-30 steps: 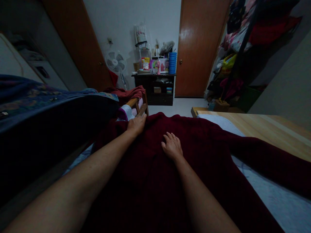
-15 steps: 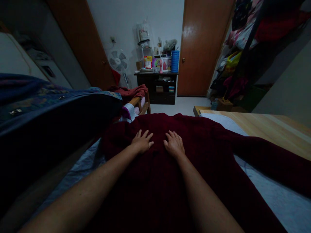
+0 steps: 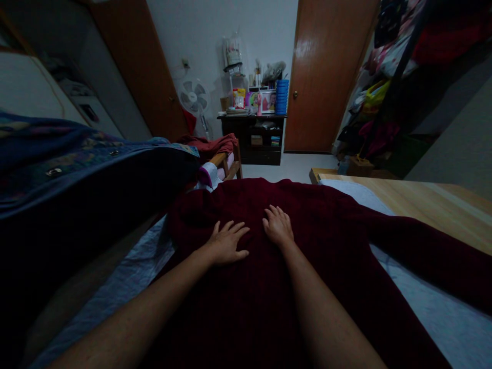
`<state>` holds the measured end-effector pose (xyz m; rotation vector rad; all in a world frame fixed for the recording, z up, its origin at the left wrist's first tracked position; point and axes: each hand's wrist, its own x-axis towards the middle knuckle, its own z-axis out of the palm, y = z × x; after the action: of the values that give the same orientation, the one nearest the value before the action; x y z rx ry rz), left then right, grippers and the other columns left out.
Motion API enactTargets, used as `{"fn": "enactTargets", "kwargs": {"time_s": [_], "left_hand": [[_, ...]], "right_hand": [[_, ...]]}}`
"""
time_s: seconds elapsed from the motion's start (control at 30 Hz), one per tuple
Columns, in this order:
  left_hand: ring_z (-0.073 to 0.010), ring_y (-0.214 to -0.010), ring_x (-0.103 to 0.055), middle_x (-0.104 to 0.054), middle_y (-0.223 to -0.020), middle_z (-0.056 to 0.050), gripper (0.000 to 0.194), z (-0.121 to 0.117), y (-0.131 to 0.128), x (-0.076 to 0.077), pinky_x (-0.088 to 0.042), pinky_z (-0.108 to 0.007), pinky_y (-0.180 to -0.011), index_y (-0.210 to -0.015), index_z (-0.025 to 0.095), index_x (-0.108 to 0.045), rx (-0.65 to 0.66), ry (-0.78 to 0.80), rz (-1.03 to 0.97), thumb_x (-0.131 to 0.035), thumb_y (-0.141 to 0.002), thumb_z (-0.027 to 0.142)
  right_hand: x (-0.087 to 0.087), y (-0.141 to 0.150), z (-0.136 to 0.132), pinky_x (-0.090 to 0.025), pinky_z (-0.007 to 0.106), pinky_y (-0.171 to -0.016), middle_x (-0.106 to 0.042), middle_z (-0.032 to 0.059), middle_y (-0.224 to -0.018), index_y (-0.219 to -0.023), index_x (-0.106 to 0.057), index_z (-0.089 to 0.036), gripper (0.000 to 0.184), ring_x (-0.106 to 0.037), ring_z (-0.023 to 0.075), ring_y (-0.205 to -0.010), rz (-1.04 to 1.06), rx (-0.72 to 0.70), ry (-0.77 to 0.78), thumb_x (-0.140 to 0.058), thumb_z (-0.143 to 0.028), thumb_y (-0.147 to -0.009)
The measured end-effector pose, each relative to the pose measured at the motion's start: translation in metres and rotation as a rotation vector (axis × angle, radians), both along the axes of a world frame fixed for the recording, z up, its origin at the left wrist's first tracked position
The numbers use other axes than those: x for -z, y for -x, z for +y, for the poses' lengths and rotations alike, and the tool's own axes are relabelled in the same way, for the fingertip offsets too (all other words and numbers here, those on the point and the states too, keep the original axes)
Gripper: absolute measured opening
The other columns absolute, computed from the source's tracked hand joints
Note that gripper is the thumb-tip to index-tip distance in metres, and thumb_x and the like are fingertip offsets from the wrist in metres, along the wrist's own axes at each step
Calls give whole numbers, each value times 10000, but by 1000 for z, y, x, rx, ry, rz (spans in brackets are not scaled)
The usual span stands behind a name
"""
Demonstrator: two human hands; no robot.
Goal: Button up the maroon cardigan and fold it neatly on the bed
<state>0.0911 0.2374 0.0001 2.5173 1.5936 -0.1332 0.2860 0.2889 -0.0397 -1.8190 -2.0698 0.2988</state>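
Observation:
A dark maroon coat (image 3: 246, 297) lies spread out in front of me, one sleeve stretched out to the right. My left hand (image 3: 226, 243) rests flat on its upper part, fingers spread. Slightly farther up and to the right, my right hand (image 3: 278, 225) also lies on the cloth, fingers extended and a little apart. Neither hand grips anything. Under the coat is a pale blue sheet (image 3: 426, 312), showing on both sides. The coat's lower part is very dark and its details are hard to make out.
Patterned blue cloth with metal snaps (image 3: 88, 159) bulges at the left. A light wooden board (image 3: 418, 197) lies at the right. Beyond are a wooden frame with red cloth (image 3: 215, 146), a fan (image 3: 193, 96), a dark cabinet (image 3: 249, 138), a door (image 3: 330, 77) and piled bags (image 3: 374, 100).
My left hand has slid toward me over the coat, its fingers still spread. My right hand stays in nearly the same place. The view has shifted slightly.

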Motion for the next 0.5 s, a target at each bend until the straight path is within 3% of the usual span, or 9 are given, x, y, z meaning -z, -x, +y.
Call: {"fn": "enactTargets", "kwargs": {"time_s": [0.13,0.23,0.3,0.37,0.5], "left_hand": [[-304,-1127,-503,-583,-1246,-92,467,-5,11,-2,-344,-488,-961,-1281,264,-539,-59,-164,122,-520,-817,313],[-292,-1017,-536,-635,-1042,-112,345,-5,22,-7,-356,-470,-894,-1107,244,-649,-115,-255,240,-409,-868,181],[-303,-1056,-517,-626,-1051,-126,373,-6,32,-7,-332,-485,-917,-1093,239,-660,-156,-305,293,-363,-885,151],[-312,-1117,-494,-606,-1135,-131,426,-9,44,-6,-303,-513,-958,-1206,250,-611,-206,-302,321,-351,-886,140],[-341,-1248,-428,-489,-1361,-151,654,-13,57,-8,-202,-590,-1050,-1427,257,-394,-284,-59,316,-546,-791,277]], "right_hand": [[1,-1,0,-154,392,-1132,-372,26,-1505,-1367,-490,-226,467,-258,225,-1397,13,-1,-4,-386,-362,-933],[1,-1,0,-150,387,-1135,-367,22,-1507,-1367,-491,-224,472,-252,224,-1400,23,-4,0,-397,-364,-926],[0,-2,0,-145,388,-1137,-365,26,-1508,-1370,-488,-219,477,-246,224,-1403,25,-6,3,-398,-365,-924],[0,-2,0,-146,389,-1136,-363,29,-1509,-1371,-486,-216,480,-242,226,-1404,22,-9,7,-396,-368,-925],[0,-1,0,-150,386,-1133,-354,33,-1513,-1376,-481,-219,485,-241,227,-1405,19,-11,11,-398,-377,-924]]}}
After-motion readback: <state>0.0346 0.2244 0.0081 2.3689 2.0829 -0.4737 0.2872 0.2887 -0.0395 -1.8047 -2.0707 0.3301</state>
